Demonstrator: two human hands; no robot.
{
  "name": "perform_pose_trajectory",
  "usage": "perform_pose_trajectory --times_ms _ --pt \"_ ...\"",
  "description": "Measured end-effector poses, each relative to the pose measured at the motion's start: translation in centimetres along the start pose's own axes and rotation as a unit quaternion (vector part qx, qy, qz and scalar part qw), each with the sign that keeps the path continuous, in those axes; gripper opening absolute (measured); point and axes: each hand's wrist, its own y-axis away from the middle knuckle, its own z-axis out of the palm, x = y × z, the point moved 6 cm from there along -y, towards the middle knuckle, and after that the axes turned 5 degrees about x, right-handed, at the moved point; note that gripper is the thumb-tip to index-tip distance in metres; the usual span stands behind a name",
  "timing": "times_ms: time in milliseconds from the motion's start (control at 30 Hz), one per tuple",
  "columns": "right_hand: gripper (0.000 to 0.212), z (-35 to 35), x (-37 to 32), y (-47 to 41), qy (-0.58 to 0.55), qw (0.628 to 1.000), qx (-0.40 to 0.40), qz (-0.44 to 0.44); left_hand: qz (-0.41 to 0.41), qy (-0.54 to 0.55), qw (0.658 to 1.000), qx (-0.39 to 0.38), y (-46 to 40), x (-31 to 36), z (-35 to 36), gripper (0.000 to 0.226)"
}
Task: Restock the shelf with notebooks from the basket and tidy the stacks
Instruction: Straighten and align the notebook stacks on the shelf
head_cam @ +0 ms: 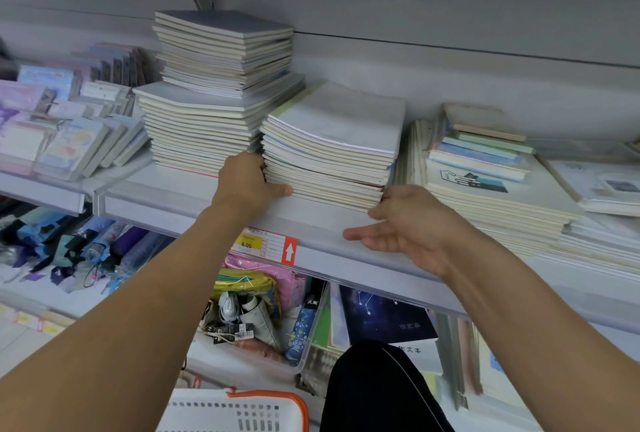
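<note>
A stack of pale notebooks (329, 151) lies on the white shelf (180, 196), its edges fanned unevenly. My left hand (247, 180) grips the stack's lower left corner, thumb along the bottom front edge and fingers curled round the side. My right hand (398, 223) sits at the stack's lower right corner with the fingers stretched out leftward over the shelf lip, touching the corner. A taller double stack of notebooks (214, 92) stands just left of it. The white basket with an orange rim (242, 411) shows at the bottom edge.
More notebook piles (491, 185) fill the shelf to the right, and small packaged notepads (65, 130) lean at the left. A yellow 6.00 price tag (265, 244) hangs on the shelf lip. Below are umbrellas (79, 251) and a clear bin of goods (263, 320).
</note>
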Motion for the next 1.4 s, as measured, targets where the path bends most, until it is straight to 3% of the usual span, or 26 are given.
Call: perform_pose_trajectory --times_ms 67,133,200,300,400,633,700,900,1000,1200,1333,1400 --pt "0.028 -1.1 -2.5 0.4 0.185 0.978 0.057 -0.072 -0.004 0.006 1.000 -0.014 0.0 0.0 0.1 0.039" --pt "0.024 -1.7 -4.7 0.1 0.376 0.911 0.112 -0.124 -0.012 0.004 1.000 -0.020 0.0 0.0 0.2 0.050" --pt "0.029 -1.0 -5.1 -0.9 0.436 0.884 0.115 -0.123 -0.013 0.000 1.000 -0.010 0.1 0.0 0.4 0.058" --pt "0.034 -0.6 -4.0 -2.9 0.403 0.897 0.134 -0.122 0.000 0.078 0.997 0.009 0.2 0.3 0.4 0.060" --pt "0.023 -1.2 -2.3 -4.2 0.332 0.915 0.175 -0.147 0.006 0.172 0.985 0.006 0.2 0.2 0.4 0.055" --pt "0.021 -1.7 -2.1 -4.3 0.281 0.915 0.229 -0.175 0.037 0.138 0.989 0.044 -0.1 0.1 0.6 0.051" --pt "0.014 -1.9 -2.1 -4.1 0.250 0.927 0.223 -0.167 0.044 0.139 0.989 0.040 -0.1 0.2 0.7 0.049" --pt "0.029 -1.8 -2.7 -3.6 0.230 0.950 0.174 -0.118 0.053 0.165 0.985 0.016 -0.5 0.0 1.0 0.039" --pt "0.020 -2.4 -2.9 -4.2 0.256 0.934 0.205 -0.142 0.040 0.165 0.985 0.033 -0.7 -0.3 1.0 0.028" --pt "0.012 -2.3 -2.2 -4.1 0.269 0.907 0.259 -0.196 0.042 0.157 0.986 0.045 -0.5 -0.2 0.7 0.041" --pt "0.015 -1.7 -2.1 -3.8 0.322 0.868 0.296 -0.235 0.044 0.178 0.983 0.022 -0.6 -0.1 0.8 0.023" --pt "0.019 -1.7 -2.2 -3.8 0.326 0.869 0.291 -0.233 0.045 0.187 0.981 0.029 -0.5 0.0 0.5 0.033"
